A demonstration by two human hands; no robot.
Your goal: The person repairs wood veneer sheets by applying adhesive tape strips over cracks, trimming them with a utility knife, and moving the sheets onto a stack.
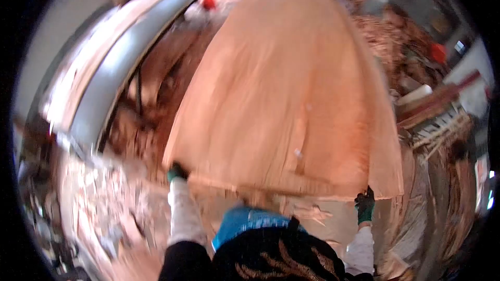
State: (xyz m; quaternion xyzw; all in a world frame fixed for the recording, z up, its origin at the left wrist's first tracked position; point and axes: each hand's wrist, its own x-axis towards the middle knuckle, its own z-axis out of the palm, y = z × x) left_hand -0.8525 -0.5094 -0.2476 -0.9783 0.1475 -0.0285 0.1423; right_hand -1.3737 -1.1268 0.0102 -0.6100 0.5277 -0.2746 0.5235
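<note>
Position of work: the sheet [255, 88] fills the centre of the frame, its near edge at lower centre and its far end at the top. What supports it underneath cannot be told.

Hand positions: the left hand [177, 171], gloved, is closed on the near left corner. The right hand [365, 205], also gloved, grips the near edge at lower right, just in from the corner. Blur hides the exact finger placement of both.

Handling, as a judgement:

1. Keep both hands level and apply equal pull; uneven pull is likely to skew or split a thin sheet.
2. Hold the edge with a flat pinch. Avoid bending the corner under the left hand.
3. Treat the strip [301, 138] right of centre as a weak line. Whether it is a tear or a lap cannot be told; do not flex the sheet across it.
4. Keep the left edge away from the grey panel [117, 57] at upper left, and the right edge from the boards [440, 99] at right, as either could snag it.
5. Mind footing: scraps [312, 213] lie on the floor [333, 231] at lower centre, below the near edge.
</note>
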